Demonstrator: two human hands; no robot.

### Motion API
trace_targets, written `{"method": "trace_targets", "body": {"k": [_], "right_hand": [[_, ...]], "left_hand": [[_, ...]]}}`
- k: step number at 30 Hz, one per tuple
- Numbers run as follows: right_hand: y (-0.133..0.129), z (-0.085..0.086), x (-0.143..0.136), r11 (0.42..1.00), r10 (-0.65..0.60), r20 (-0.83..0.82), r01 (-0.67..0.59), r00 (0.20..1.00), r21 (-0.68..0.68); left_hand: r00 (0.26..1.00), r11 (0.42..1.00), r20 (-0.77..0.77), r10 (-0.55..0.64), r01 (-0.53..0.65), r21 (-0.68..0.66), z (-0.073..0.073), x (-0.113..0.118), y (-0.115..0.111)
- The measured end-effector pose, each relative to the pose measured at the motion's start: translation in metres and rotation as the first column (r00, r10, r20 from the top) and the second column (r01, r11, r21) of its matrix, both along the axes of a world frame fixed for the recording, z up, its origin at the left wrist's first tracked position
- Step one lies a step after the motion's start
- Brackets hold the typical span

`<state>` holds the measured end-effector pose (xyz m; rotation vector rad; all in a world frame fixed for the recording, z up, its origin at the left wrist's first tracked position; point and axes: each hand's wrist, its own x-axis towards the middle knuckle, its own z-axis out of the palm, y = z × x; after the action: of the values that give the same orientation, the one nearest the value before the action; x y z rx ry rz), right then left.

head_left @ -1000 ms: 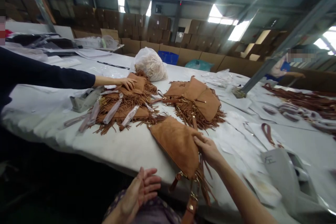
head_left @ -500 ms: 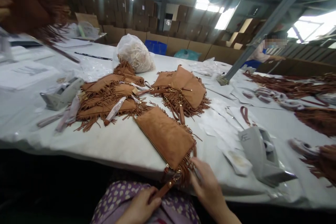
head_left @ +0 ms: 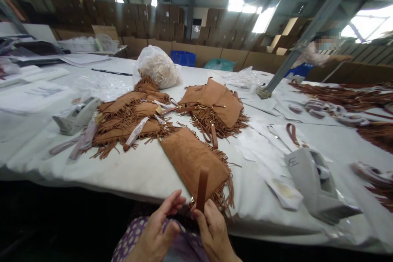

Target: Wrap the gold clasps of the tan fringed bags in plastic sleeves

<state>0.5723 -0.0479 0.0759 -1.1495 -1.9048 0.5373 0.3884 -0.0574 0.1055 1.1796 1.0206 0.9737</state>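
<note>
Pinching brown strap (head_left: 202, 188) in right hand (head_left: 212, 226) at near corner of nearest fringed bag (head_left: 188, 153), with left hand (head_left: 158, 231) spread nearby.

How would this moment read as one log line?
right hand: gripping brown strap; left hand: open, nearby; fringed pouch: on table

Both hands low in view, side by side, near each other, not touching. Left hand (head_left: 157, 229): empty, palm turned inward toward right hand, fingers loosely bent, pointing up and inward, thumb spread away from fingers. Right hand (head_left: 213, 229): gripping, fingers curled in, thumb pressed toward index finger, knuckles outward. Wrists at bottom edge, bare; forearms mostly cut off by frame, angled inward.
</note>
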Motion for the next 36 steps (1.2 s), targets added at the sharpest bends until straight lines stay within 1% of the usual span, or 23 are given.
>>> {"method": "trace_targets", "body": {"k": [2,3,5,9,11,13,14,15,16,17,18,19,20,21,22,23,24,25,26,28,31,34,36], "right_hand": [[0.003,0.004,-0.002,0.996,0.088,-0.012,-0.088,0.996,-0.005],[0.003,0.004,-0.002,0.991,0.137,-0.013,-0.137,0.99,0.001],[0.001,0.001,-0.002,0.984,0.18,-0.018,-0.179,0.984,0.013],[-0.006,-0.015,-0.003,0.996,0.079,-0.017,-0.078,0.997,0.05],[-0.009,-0.023,0.005,0.992,0.078,0.037,-0.081,0.996,0.101],[-0.011,-0.026,0.026,0.992,0.055,0.11,-0.067,0.992,0.109],[-0.012,-0.026,0.042,0.994,-0.003,0.135,-0.011,0.991,0.108],[-0.012,-0.024,0.063,0.99,-0.097,0.159,0.079,0.983,0.116],[-0.012,-0.021,0.086,0.968,-0.226,0.178,0.201,0.958,0.149],[-0.01,-0.018,0.111,0.924,-0.363,0.209,0.322,0.908,0.205],[-0.006,-0.014,0.137,0.86,-0.493,0.252,0.423,0.833,0.285],[-0.002,-0.011,0.161,0.787,-0.606,0.302,0.5,0.736,0.362],[0.004,-0.008,0.183,0.709,-0.702,0.349,0.562,0.621,0.426],[0.009,-0.006,0.201,0.643,-0.766,0.401,0.605,0.503,0.469],[0.015,-0.005,0.215,0.595,-0.798,0.458,0.636,0.392,0.492],[0.02,-0.006,0.225,0.574,-0.795,0.525,0.653,0.303,0.493],[0.024,-0.009,0.231,0.579,-0.766,0.596,0.662,0.242,0.476],[0.028,-0.012,0.236,0.6,-0.721,0.661,0.665,0.207,0.446],[0.03,-0.017,0.239,0.628,-0.673,0.713,0.661,0.197,0.411],[0.034,-0.024,0.246,0.671,-0.616,0.756,0.65,0.22,0.357],[0.039,-0.027,0.262,0.679,-0.658,0.682,0.644,0.32,0.354],[0.046,-0.016,0.278,0.675,-0.709,0.568,0.636,0.419,0.374],[0.055,-0.004,0.281,0.656,-0.713,0.564,0.681,0.417,0.325]], "left_hand": [[0.999,0.991,-0.01,-0.034,0.035,0.131,-0.006,0.01,0.008],[0.999,0.984,-0.011,-0.037,0.038,0.172,-0.008,0.018,0.012],[1.0,0.979,0.006,-0.009,0.008,0.205,-0.011,0.036,0.018],[0.998,0.984,0.042,0.052,-0.058,0.169,-0.015,0.065,0.022],[0.998,0.989,0.007,0.064,-0.064,0.135,-0.016,0.072,0.024],[0.997,0.993,-0.037,0.062,-0.058,0.101,-0.014,0.074,0.03],[0.997,0.995,-0.052,0.053,-0.049,0.087,-0.013,0.074,0.034],[0.997,0.996,-0.064,0.043,-0.038,0.076,-0.011,0.074,0.038],[0.997,0.998,-0.074,0.025,-0.02,0.068,-0.01,0.075,0.043],[0.996,0.998,-0.084,0.003,0.002,0.06,-0.009,0.075,0.048],[0.995,0.998,-0.093,-0.023,0.028,0.051,-0.009,0.077,0.052],[0.994,0.998,-0.097,-0.046,0.051,0.042,-0.01,0.079,0.056],[0.994,0.997,-0.094,-0.06,0.064,0.034,-0.012,0.081,0.06],[0.994,0.997,-0.088,-0.067,0.07,0.027,-0.015,0.084,0.063],[0.994,0.997,-0.081,-0.07,0.071,0.019,-0.018,0.086,0.065],[0.995,0.998,-0.076,-0.069,0.07,0.008,-0.021,0.089,0.067],[0.995,0.998,-0.074,-0.069,0.069,-0.006,-0.024,0.09,0.068],[0.994,0.998,-0.08,-0.067,0.066,-0.019,-0.028,0.091,0.069],[0.994,0.998,-0.091,-0.065,0.062,-0.028,-0.033,0.091,0.07],[0.993,0.998,-0.11,-0.046,0.042,-0.038,-0.043,0.09,0.071],[0.995,0.998,-0.095,-0.024,0.018,-0.066,-0.058,0.086,0.073],[0.999,0.989,-0.041,-0.035,0.028,-0.147,-0.069,0.086,0.076],[0.999,0.981,-0.01,-0.038,0.036,-0.19,-0.072,0.087,0.077]]}}
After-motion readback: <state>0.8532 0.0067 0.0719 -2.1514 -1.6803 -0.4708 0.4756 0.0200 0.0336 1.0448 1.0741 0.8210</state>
